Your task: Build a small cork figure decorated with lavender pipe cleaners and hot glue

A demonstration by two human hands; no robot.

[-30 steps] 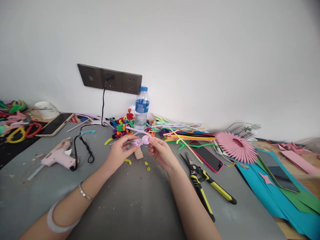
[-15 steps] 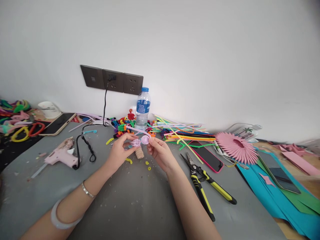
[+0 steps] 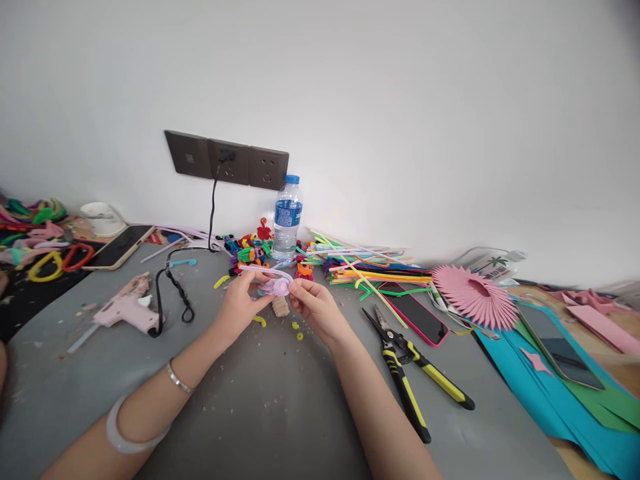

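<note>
My right hand [image 3: 316, 308] pinches a coiled lilac pipe cleaner [image 3: 281, 287] between thumb and fingertips. From the flat coil a straight lilac tail [image 3: 260, 269] runs left over my left fingers. My left hand [image 3: 237, 303] is closed on a small bunched lilac pipe cleaner piece [image 3: 267, 288], partly hidden behind the coil. The coil lies up against this piece; whether they are joined I cannot tell. Just below is a beige ribbed piece [image 3: 281, 307], its upper part covered. Yellow pipe cleaner scraps [image 3: 259, 321] lie on the grey table mat [image 3: 260, 400] nearby.
A pink glue gun [image 3: 127, 313] with a black cord lies left. Yellow-black pliers [image 3: 400, 347] and a pink-cased phone [image 3: 415, 313] lie right. Behind my hands stand a water bottle [image 3: 287, 220] and pipe cleaner bundles [image 3: 380, 267]. Part of another person shows at the left edge.
The coil in my right hand has moved left and slightly down, from beside the bunched lilac piece to in front of it. My left hand stays nearly in place.
</note>
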